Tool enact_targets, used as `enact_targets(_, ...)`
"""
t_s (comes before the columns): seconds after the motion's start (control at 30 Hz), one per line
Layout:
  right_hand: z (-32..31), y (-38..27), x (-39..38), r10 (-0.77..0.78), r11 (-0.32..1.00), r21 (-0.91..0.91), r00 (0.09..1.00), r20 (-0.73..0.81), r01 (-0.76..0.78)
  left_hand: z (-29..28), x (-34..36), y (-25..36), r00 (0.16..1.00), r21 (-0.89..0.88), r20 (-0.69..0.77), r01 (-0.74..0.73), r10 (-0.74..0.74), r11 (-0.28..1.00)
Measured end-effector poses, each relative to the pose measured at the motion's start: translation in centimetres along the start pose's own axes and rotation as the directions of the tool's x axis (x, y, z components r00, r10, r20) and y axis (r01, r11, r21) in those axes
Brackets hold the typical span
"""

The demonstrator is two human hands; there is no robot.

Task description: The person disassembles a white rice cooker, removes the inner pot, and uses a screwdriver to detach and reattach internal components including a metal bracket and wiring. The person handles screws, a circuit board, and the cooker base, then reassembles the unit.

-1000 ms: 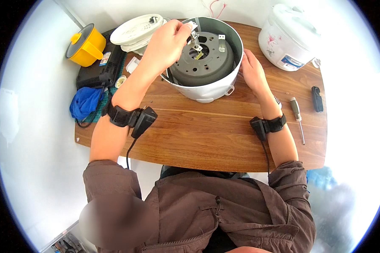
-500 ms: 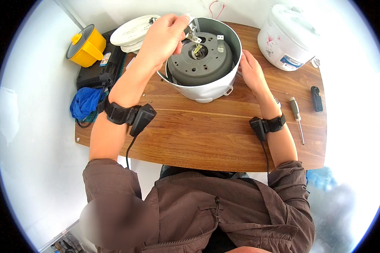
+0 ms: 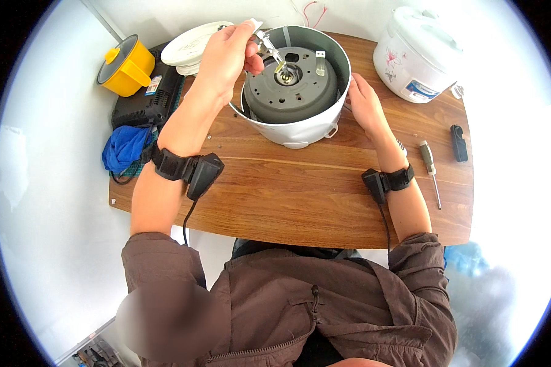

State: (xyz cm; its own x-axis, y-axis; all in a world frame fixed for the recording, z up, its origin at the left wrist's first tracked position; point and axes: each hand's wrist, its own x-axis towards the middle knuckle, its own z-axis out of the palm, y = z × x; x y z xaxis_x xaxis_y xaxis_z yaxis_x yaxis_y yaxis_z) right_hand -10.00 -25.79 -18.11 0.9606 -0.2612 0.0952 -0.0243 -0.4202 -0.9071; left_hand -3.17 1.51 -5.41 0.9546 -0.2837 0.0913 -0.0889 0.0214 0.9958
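Observation:
On the table's far side lies a white rice cooker body [image 3: 297, 133], its open underside facing up, with a dark grey round metal plate [image 3: 269, 101] inside. Pinched in my left hand [image 3: 229, 58] is a slim metal lever bracket [image 3: 269, 46] with a white end piece. It slants down over the plate, its lower end at or just above the central hole; contact there cannot be made out. My right hand [image 3: 366, 103] grips the body's right side, some fingers hidden. A small metal tab [image 3: 320, 63] stands at the plate's right.
A lidded white rice cooker [image 3: 417, 58] stands at far right, near a screwdriver [image 3: 430, 165] and a small black case [image 3: 458, 144]. Leftward are a white oval lid [image 3: 190, 46], a yellow pot [image 3: 128, 67] on a black box [image 3: 138, 110], and a blue cloth [image 3: 123, 148].
My left hand has shifted slightly left, carrying the metal lever bracket with it. More of the bracket and the plate's central hole now shows. My right hand stays in place.

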Motion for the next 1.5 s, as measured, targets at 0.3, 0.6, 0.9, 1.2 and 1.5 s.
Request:
enact_targets(0.3,0.3,0.0,-0.1,0.001,0.995,0.101,1.0,0.007,-0.002,-0.3,-0.6,-1.5,0.996,-0.202,-0.087,-0.003,-0.015,0.979)
enact_targets(0.6,0.1,0.4,0.1,0.007,0.999,0.049,1.0,0.01,-0.007,0.1,-3.0,-2.5,0.982,-0.405,-0.186,-0.044,-0.035,0.913)
enact_targets(0.9,0.0,-0.9,-0.3,-0.021,1.0,0.015,0.999,-0.029,0.022,0.1,-4.8,-2.7,0.974,-0.428,-0.226,-0.081,-0.02,0.9)
enact_targets(1.2,-1.6,-8.2,-2.4,-0.589,0.807,-0.314,0.714,-0.377,0.5,1.3,-5.8,-2.2,0.955,-0.476,-0.282,-0.061,-0.087,0.878)
enact_targets(1.5,3.0,-16.1,-1.3,-0.599,0.626,-0.392,0.737,0.312,0.674,2.1,-4.4,-0.4,0.967,-0.467,-0.212,0.029,-0.143,0.884)
